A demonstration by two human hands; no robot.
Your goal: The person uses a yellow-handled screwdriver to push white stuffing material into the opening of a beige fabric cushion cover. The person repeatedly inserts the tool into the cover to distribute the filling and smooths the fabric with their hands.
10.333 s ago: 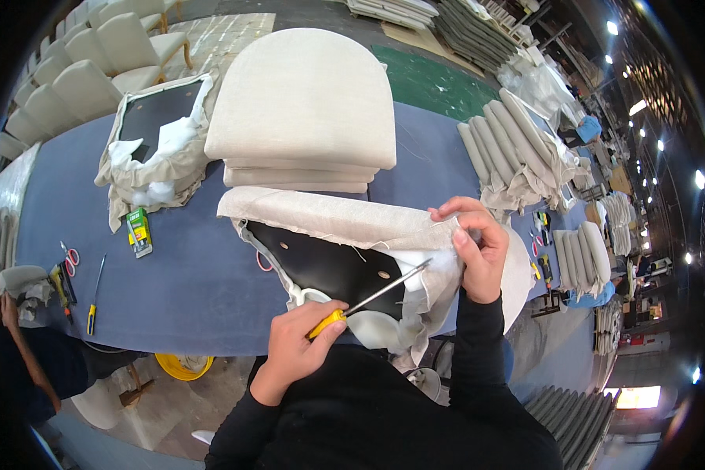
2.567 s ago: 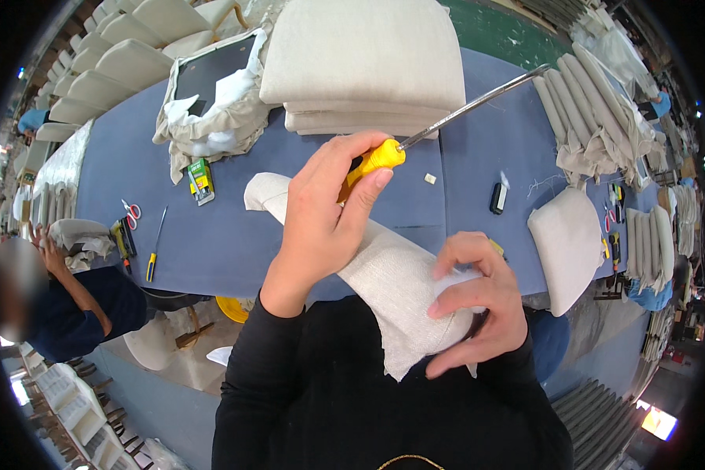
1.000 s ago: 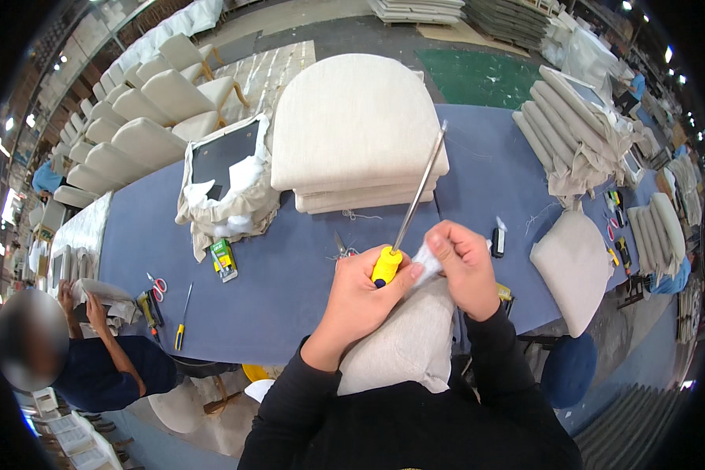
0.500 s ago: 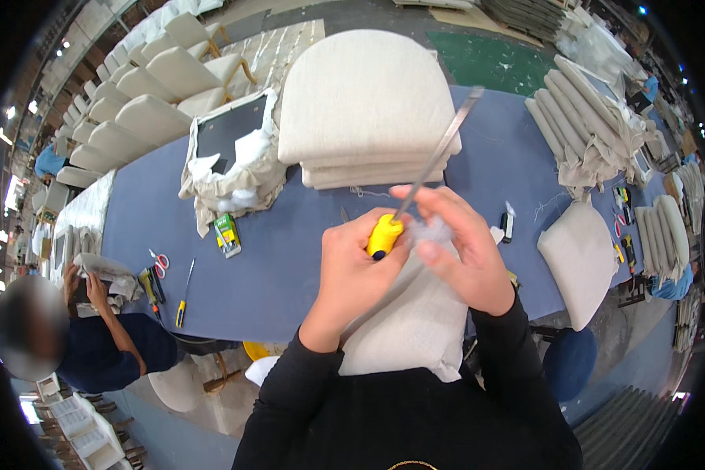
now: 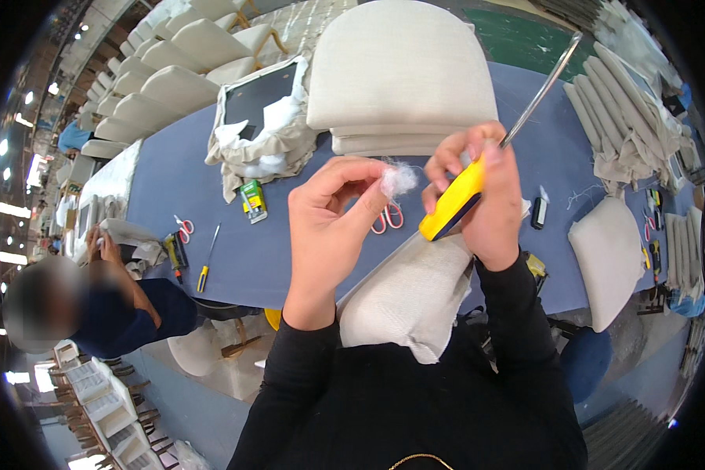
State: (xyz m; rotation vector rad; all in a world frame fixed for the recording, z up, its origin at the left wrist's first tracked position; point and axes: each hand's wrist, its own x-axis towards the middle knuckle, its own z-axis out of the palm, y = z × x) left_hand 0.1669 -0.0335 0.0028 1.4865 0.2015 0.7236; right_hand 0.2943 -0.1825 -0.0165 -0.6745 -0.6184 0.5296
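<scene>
Between the thumb and fingers of my left hand (image 5: 327, 227) is a pinched tuft of white fibre stuffing (image 5: 399, 180). My right hand (image 5: 489, 200) is wrapped round the yellow and dark handle of a screwdriver (image 5: 456, 196), whose long metal shaft points up and away to the right. Below both hands a beige upholstered cushion (image 5: 407, 301) rests against my front at the table edge, partly hidden by my right hand. Red-handled scissors (image 5: 388, 218) lie on the table just behind my left fingers.
Ahead stands a stack of beige seat cushions (image 5: 399, 70). At left are an unfinished cushion (image 5: 266, 133), a green box (image 5: 252, 200) and another screwdriver (image 5: 208, 258). A co-worker (image 5: 125, 290) sits at far left. A cushion (image 5: 607, 258) and folded covers (image 5: 619, 110) lie at right.
The screwdriver has passed from my left hand to my right. The white stuffing is now in my left fingers, and my hands are farther apart. The view has shifted.
</scene>
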